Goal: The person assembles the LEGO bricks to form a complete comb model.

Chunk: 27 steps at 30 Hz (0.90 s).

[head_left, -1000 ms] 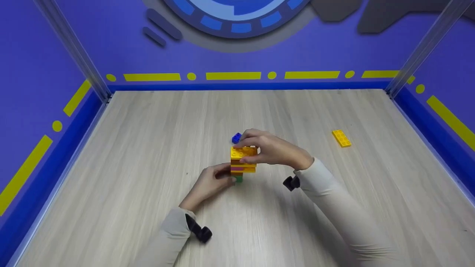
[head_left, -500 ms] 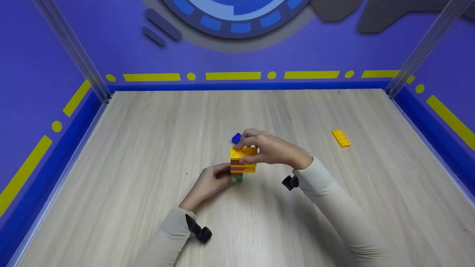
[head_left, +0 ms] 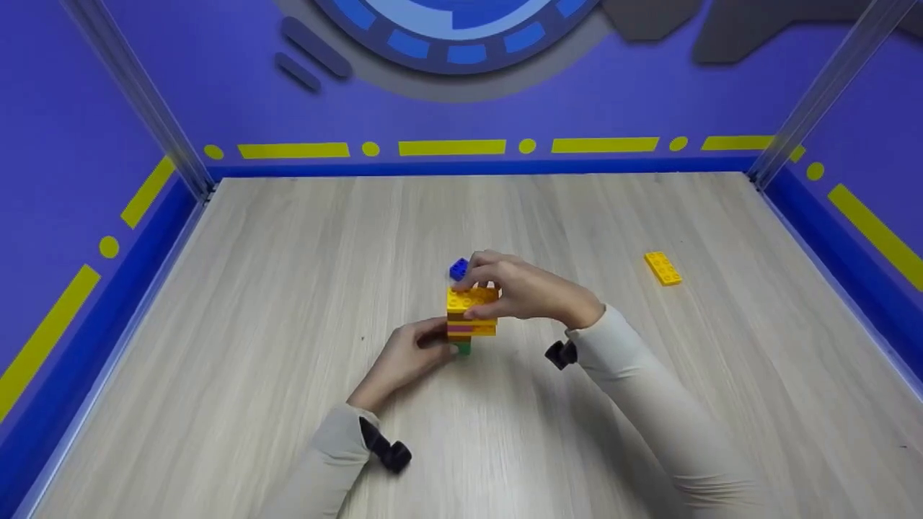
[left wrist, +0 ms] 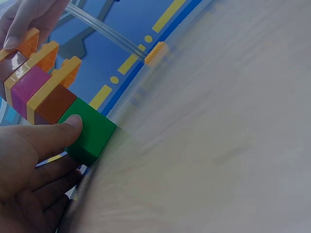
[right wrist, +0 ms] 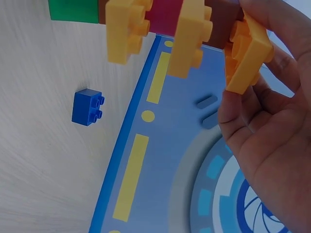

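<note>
A toy brick tower (head_left: 461, 317) stands mid-table. From the bottom it has a green brick (left wrist: 92, 131), a brown brick (left wrist: 56, 104), a thin yellow plate, a magenta brick (left wrist: 30, 87), another yellow plate, a second brown brick and a top yellow plate (right wrist: 248, 53). The yellow plates jut out to the right. My left hand (head_left: 407, 353) grips the tower's base, its thumb on the green brick. At the top, my right hand (head_left: 530, 288) pinches the top yellow plate between thumb and fingers. That plate looks slightly tilted in the right wrist view.
A blue brick (head_left: 459, 269) lies just behind the tower, partly covered by the right hand in the head view. Farther right lies a loose yellow plate (head_left: 663, 268). Purple-blue panels (head_left: 461, 122) wall the wooden table (head_left: 303, 252) at the back and sides.
The right wrist has shifted very slightly left. Both hands keep their hold, and the tower stays in place.
</note>
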### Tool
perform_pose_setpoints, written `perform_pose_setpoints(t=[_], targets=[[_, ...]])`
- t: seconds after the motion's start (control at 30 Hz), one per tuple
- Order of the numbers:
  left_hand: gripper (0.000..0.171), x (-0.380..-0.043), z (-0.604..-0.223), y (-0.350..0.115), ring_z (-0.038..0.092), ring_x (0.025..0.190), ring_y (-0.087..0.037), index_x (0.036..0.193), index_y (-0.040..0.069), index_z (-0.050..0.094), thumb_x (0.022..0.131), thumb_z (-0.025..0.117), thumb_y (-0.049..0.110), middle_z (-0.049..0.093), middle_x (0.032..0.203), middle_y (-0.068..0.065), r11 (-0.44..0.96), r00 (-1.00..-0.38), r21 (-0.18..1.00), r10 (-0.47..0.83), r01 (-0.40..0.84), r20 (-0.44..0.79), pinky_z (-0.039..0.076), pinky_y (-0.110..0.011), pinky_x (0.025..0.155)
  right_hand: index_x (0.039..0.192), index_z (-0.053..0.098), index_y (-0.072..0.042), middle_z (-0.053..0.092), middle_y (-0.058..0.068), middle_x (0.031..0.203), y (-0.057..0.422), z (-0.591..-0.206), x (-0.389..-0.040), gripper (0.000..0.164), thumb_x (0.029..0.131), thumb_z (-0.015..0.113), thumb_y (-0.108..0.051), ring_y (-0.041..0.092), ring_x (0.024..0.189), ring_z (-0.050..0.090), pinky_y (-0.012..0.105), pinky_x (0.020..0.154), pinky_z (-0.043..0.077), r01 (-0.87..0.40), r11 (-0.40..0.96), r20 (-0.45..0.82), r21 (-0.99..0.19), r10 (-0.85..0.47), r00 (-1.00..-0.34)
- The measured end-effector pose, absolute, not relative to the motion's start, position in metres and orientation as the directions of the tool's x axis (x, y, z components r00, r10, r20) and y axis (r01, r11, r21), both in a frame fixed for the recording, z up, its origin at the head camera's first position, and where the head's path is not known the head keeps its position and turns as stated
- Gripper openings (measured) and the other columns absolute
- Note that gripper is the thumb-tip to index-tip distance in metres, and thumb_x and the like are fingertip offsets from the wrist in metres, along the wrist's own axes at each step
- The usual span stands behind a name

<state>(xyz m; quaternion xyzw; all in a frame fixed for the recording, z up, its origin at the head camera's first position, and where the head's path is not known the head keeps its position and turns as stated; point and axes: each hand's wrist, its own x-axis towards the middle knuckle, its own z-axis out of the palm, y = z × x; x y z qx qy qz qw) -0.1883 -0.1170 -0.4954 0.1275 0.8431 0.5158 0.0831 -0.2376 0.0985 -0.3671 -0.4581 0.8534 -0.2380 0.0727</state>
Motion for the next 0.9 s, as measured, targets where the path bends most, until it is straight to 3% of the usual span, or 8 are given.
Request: perform_pose_setpoints(t=[0.4,0.9], targets=[[0.044,-0.1879,-0.4947,-0.1177,0.060,0.116,-0.019,0.131,0.017,0.060,0.087,0.067,0.020,0.065,0.125,-0.002,0.445,-0.957,0.887,0.290,0.123,-0.013,0.046,-0.040,0.103,0.118,0.068,-0.008,0.060,0.005,0.106,0.0963,-0.3672,-0.2392,0.033,0.087,0.071,-0.020,0.019,0.094,0.059,0.027,0.079,0.055,-0.711,0.471,0.067,-0.521,-0.809,-0.584],[0.045,-0.1873,-0.4940,-0.1180,0.057,0.120,-0.020,0.131,0.018,0.059,0.087,0.067,0.021,0.064,0.127,-0.002,0.434,-0.954,0.894,0.298,0.113,-0.024,0.044,-0.042,0.106,0.117,0.067,-0.010,0.061,0.002,0.111,0.0970,-0.3611,-0.2404,0.034,0.087,0.072,-0.023,0.016,0.095,0.059,0.026,0.080,0.055,-0.723,0.479,0.035,-0.497,-0.822,-0.569]])
